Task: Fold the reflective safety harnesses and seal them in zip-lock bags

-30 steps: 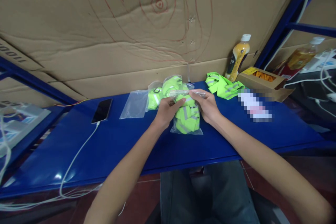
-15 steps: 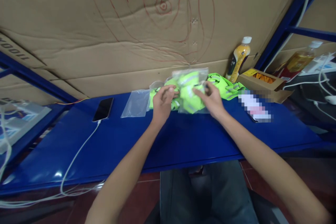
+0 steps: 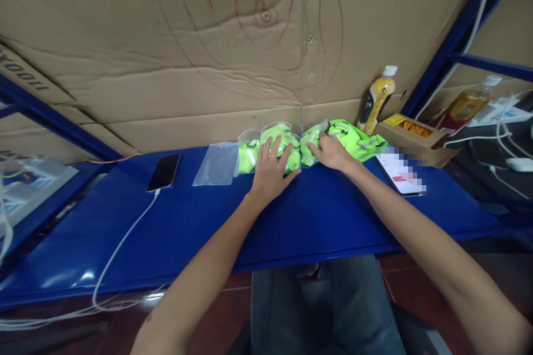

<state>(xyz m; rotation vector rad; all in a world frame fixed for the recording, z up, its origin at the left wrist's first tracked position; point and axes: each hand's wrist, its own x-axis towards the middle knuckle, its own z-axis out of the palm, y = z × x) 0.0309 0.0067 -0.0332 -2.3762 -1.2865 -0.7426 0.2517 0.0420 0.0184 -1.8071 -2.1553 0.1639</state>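
Observation:
My left hand (image 3: 270,171) lies with its fingers spread over a clear bag holding a folded neon-yellow reflective vest (image 3: 278,132). Another bagged neon-yellow vest (image 3: 247,156) rests just left of that hand. My right hand (image 3: 332,151) grips a third bagged vest (image 3: 308,147) by its right side, thumb in front; the fingers behind it are partly hidden. Right of this hand, an unbagged neon-yellow vest (image 3: 353,141) with grey reflective strips lies crumpled. A flat clear plastic bag (image 3: 215,164) is at the left end of the row.
A blue table (image 3: 200,222) stands against a cardboard wall (image 3: 187,89). A charging phone (image 3: 164,172) lies at left, another phone (image 3: 402,172) at right. Behind the right one are a yellow drink bottle (image 3: 378,99) and an open cardboard box (image 3: 412,132).
The bagged vest in my right hand has come down onto the row at the back of the table. My left hand has opened and settled flat on a neighbouring bag.

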